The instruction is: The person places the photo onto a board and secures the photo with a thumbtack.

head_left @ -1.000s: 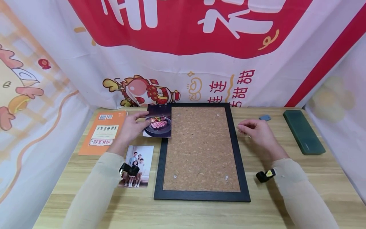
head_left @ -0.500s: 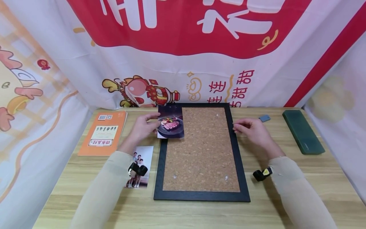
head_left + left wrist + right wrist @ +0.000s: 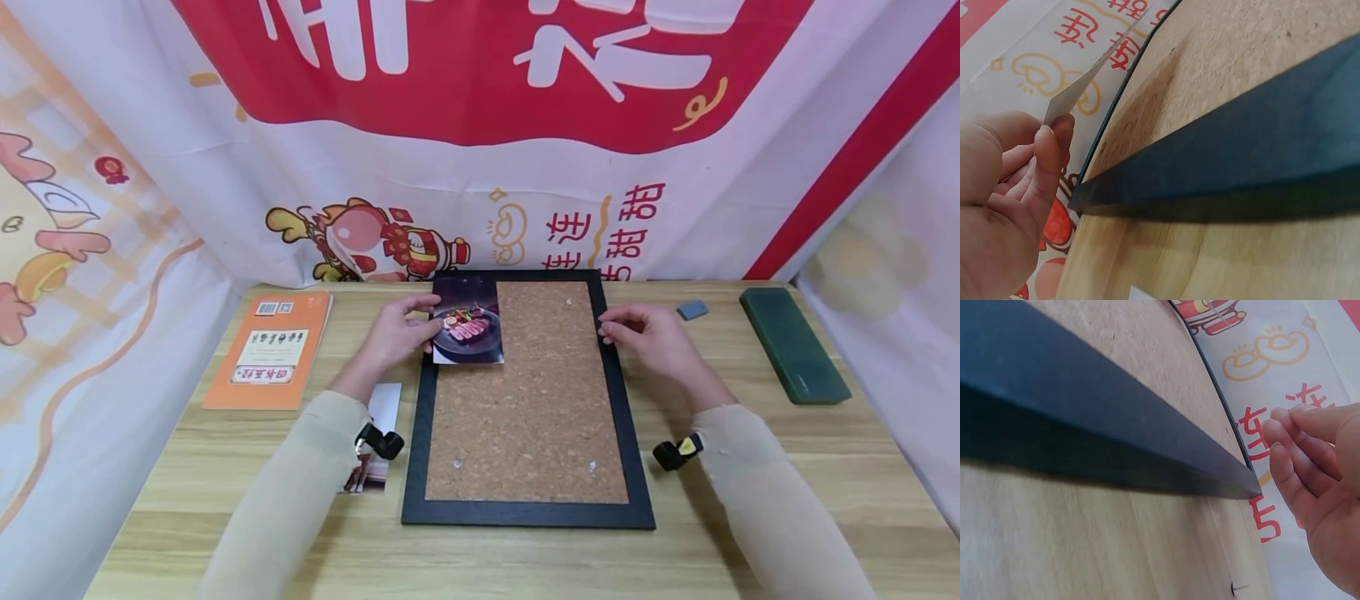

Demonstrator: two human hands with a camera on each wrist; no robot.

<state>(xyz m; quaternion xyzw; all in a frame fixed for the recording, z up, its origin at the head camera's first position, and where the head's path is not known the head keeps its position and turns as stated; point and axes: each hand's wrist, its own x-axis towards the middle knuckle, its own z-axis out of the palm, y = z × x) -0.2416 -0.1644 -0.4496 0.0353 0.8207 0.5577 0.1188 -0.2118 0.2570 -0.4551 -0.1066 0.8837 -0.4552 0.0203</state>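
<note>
My left hand [image 3: 405, 329] pinches the left edge of a photo print of sliced meat on a dark plate [image 3: 468, 325]. In the left wrist view the print [image 3: 1082, 90] is tilted and raised off the cork, between thumb and fingers. Beneath it lies a black-framed cork board [image 3: 532, 417], its upper left covered by the print. By the board's right frame bar, my right hand [image 3: 645, 333] has thumb and fingertips curled together. In the right wrist view that hand [image 3: 1322, 469] shows nothing clear between its fingertips; anything tiny there is hidden.
A family photo [image 3: 382, 408], partly behind the left sleeve, lies left of the board. Further left is an orange book [image 3: 262, 354]. A blue eraser-like block [image 3: 692, 309] and green case [image 3: 795, 346] lie right. A small pin [image 3: 1235, 589] lies on the table.
My left hand has carried the food photo rightward from the board's left edge to over its upper left corner. The right hand has moved left to the right frame bar.
</note>
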